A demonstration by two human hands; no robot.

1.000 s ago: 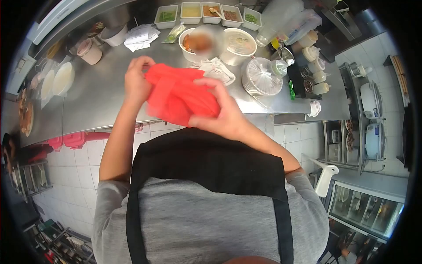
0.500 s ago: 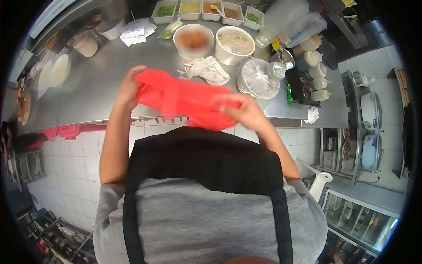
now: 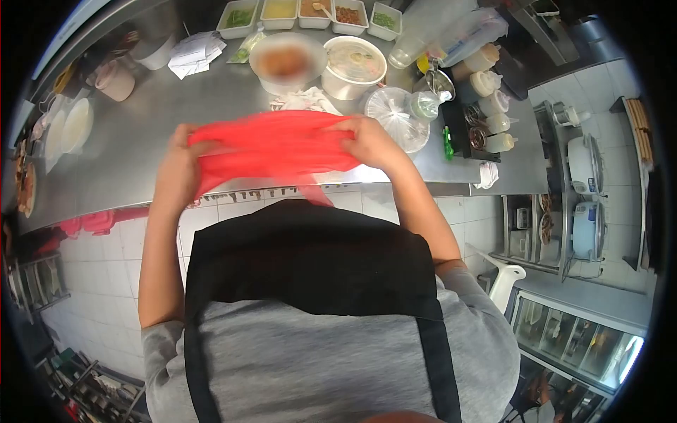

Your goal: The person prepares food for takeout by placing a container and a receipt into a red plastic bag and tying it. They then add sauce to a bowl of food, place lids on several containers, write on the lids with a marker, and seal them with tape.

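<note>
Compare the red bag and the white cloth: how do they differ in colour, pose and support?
Colour: the red bag is bright red; the white cloth is whitish.
Pose: the red bag is stretched wide between the left hand and right hand; the white cloth lies bunched up.
Support: the hands hold the red bag up; the white cloth rests on the counter.
Both look creased.

On my feed the food [image 3: 283,63] in the bowl [image 3: 281,89] is a blur. The red bag [image 3: 268,151] looks smeared too and hides part of the white rag [image 3: 305,102]. I can't read the papers [image 3: 194,56]; the picture's top cuts the spoon's tray [image 3: 314,23].
</note>
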